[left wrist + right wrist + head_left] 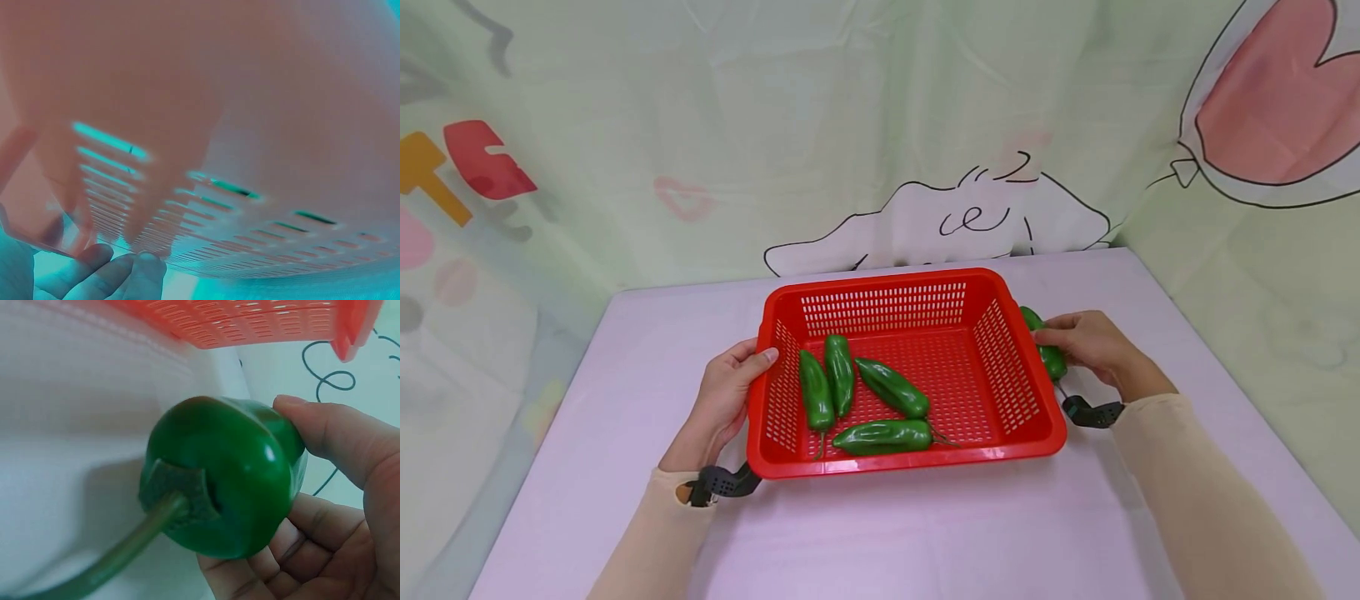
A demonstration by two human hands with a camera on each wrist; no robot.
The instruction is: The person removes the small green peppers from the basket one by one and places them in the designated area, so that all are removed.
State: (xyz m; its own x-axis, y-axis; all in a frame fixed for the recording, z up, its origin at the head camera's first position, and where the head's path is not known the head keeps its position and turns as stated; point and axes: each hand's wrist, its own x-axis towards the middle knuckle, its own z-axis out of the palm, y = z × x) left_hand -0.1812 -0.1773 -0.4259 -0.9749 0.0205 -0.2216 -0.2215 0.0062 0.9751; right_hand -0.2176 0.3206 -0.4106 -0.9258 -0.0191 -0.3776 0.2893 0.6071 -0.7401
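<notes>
My left hand (727,390) grips the left rim of a red plastic basket (880,464), thumb over the edge; in the left wrist view its fingertips (149,265) touch the slotted underside. The basket looks tilted and raised off the table. Inside lie several green peppers, among them one at the left wall (815,392), one slanting in the middle (892,388) and one along the front (883,437). Just outside the right wall, my right hand (1093,346) pinches another green pepper (219,481) between thumb and fingers, its stem pointing toward the wrist camera.
A pale lilac table (925,533) lies beneath the basket. Behind it hangs a light green printed cloth (775,125) with drawn lines and a heart balloon (1277,100). Dark wrist cameras (1093,412) are strapped on both wrists.
</notes>
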